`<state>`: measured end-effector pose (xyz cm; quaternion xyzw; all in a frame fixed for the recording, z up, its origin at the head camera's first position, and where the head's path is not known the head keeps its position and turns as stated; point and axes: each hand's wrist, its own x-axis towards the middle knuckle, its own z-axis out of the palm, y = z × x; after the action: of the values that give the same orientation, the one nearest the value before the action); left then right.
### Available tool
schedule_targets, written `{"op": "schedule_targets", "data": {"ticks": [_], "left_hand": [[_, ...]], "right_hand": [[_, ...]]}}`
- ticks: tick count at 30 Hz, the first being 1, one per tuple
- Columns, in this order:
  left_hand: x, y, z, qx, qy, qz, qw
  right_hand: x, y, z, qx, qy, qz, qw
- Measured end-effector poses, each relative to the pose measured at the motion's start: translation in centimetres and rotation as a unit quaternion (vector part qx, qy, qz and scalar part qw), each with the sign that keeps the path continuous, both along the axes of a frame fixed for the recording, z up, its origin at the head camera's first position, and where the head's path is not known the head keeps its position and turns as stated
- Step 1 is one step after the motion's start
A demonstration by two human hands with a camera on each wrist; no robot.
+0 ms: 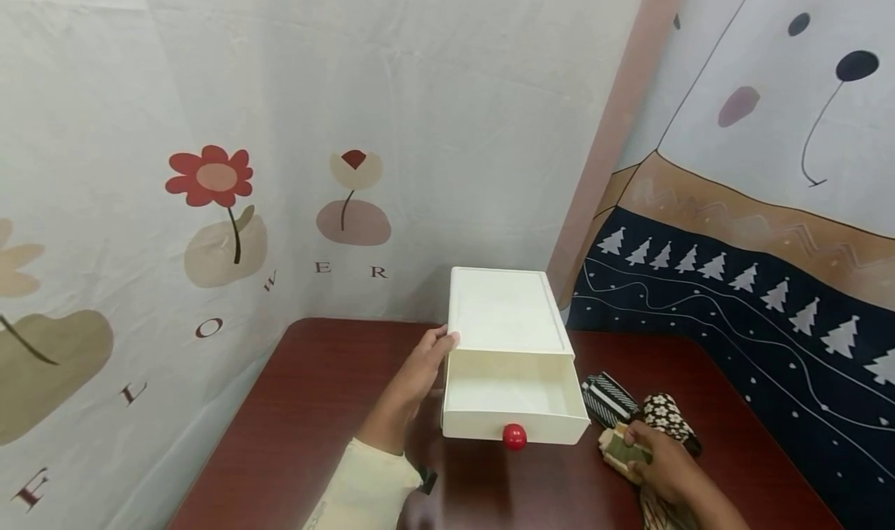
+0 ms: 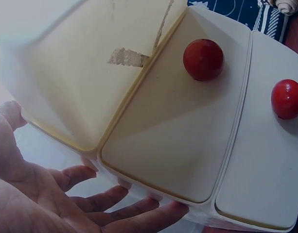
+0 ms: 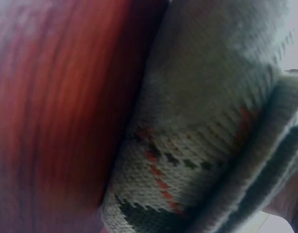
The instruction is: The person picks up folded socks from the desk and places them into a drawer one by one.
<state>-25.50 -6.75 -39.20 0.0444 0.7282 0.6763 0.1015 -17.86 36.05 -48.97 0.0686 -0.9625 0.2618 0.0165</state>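
Note:
A white drawer unit stands on the table with its top drawer pulled out. A red knob sits on that drawer's front, and its visible inside holds nothing. My left hand rests on the unit's left side, thumb at the top front edge and extended fingers along the side wall. In the left wrist view, two flat drawer fronts with red knobs show below. At the right, my right hand pinches a rolled green-and-cream sock. Patterned knit fills much of the right wrist view.
Beside the right hand lie a black-and-white striped rolled sock and a dark flowered one. Brown patterned fabric lies below the right wrist. The dark red table meets a printed cloth backdrop behind.

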Motion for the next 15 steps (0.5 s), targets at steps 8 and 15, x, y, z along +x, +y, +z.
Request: {"op": "schedule_targets", "data": {"ticks": [8,15], "left_hand": [[-0.1,0.0,-0.2,-0.001,0.0,0.002,1.0],[-0.2,0.1,-0.3,0.001,0.002,-0.001,1.0]], "right_hand": [[-0.4,1.1,-2.0,-0.009,0.057,0.037,0.9976],[0.5,-1.1,0.9,0.018,0.025,0.006,0.9995]]}}
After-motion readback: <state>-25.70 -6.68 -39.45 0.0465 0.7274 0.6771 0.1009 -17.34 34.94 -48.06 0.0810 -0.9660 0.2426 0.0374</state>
